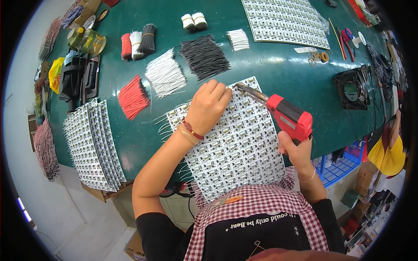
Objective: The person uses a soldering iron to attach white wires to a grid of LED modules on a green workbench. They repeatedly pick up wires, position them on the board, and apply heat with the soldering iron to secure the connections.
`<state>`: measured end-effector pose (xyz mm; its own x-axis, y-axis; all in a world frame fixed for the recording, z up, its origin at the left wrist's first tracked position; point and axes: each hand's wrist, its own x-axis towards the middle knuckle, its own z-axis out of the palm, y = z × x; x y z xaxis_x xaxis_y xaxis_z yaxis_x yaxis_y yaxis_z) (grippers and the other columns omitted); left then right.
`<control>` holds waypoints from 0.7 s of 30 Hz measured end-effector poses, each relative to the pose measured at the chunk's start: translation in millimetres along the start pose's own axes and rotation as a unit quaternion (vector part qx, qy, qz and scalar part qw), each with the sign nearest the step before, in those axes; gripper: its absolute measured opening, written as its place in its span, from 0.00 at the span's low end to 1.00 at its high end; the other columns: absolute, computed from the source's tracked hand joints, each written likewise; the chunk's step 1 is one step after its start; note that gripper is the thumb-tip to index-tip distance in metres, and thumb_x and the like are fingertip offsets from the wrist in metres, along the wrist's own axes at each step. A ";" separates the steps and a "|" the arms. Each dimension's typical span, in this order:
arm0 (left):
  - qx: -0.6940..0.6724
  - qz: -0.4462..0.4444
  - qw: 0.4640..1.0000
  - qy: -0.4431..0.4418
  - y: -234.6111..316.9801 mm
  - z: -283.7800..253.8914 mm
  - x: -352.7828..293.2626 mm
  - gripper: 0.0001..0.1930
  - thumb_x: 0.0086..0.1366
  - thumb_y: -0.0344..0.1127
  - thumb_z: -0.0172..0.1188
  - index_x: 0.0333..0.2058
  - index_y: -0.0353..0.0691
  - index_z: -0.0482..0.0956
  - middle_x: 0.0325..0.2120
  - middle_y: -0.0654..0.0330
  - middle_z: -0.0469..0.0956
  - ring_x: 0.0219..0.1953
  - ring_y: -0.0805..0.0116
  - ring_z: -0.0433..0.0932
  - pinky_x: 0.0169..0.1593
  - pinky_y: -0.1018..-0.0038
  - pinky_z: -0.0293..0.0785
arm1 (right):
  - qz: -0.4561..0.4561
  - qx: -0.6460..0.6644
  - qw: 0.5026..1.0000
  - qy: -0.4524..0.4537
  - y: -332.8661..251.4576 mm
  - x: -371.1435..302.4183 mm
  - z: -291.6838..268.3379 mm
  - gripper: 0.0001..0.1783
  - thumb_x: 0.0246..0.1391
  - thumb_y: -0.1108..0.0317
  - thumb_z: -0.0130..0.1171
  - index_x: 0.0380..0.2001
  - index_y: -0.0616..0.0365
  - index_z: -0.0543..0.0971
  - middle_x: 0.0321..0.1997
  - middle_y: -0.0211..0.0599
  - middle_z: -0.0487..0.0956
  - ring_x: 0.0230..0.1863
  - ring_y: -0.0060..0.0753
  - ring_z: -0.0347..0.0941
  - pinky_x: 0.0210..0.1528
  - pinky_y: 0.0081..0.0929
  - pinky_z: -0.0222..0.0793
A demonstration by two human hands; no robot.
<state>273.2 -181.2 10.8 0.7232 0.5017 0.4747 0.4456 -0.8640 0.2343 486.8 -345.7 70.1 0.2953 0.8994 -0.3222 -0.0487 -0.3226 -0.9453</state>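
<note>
A white circuit board panel (237, 152), covered in rows of small components, lies tilted at the front edge of the table, its near end against my apron. My right hand (298, 151) grips a red and black soldering gun (291, 116); the gun's metal tip points at the panel's far edge. Close to that tip, my left hand (209, 103) rests over the panel with fingers curled together, and what they pinch is hidden. Thin white wires (163, 124) stick out along the panel's left side. Beyond it are loose piles of black wires (204, 56), white wires (165, 73) and red wires (133, 96).
Stacked panels (91, 145) overhang the table's left front. Bundled wires (137, 43) and a yellow-lidded jar (87, 41) stand farther back. A large panel (285, 24) lies at the back right. A black fan (352, 89) stands right, above a blue crate (342, 163).
</note>
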 end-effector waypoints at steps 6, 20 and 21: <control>0.002 -0.001 1.000 0.001 0.3 -0.7 0.4 0.09 0.49 0.25 0.58 0.31 0.34 0.77 0.26 0.60 0.68 0.33 0.64 0.70 0.37 0.71 0.70 | -0.017 0.025 0.999 0.011 4.7 -1.4 -5.6 0.09 0.54 0.72 0.67 0.34 0.63 0.79 0.22 0.26 0.76 0.17 0.14 0.70 0.20 0.16 0.67; 0.019 0.009 1.000 0.001 0.0 -1.5 0.3 0.09 0.49 0.26 0.58 0.32 0.35 0.77 0.27 0.60 0.68 0.33 0.65 0.70 0.37 0.72 0.69 | -0.016 -0.037 0.999 -0.009 6.5 2.7 -4.1 0.08 0.54 0.70 0.67 0.32 0.63 0.80 0.20 0.24 0.76 0.17 0.14 0.69 0.19 0.17 0.63; 0.021 0.009 1.000 -0.001 0.0 -1.2 0.1 0.09 0.49 0.26 0.58 0.32 0.35 0.77 0.27 0.60 0.68 0.33 0.65 0.70 0.37 0.71 0.69 | -0.022 -0.030 0.999 -0.003 6.2 1.5 -4.4 0.08 0.56 0.72 0.63 0.36 0.64 0.78 0.19 0.25 0.75 0.16 0.15 0.68 0.19 0.17 0.63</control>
<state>272.6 -181.2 11.9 0.7325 0.4854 0.4773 0.4532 -0.8709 0.1901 491.1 -347.7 64.0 0.2899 0.9151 -0.2803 0.0226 -0.2993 -0.9539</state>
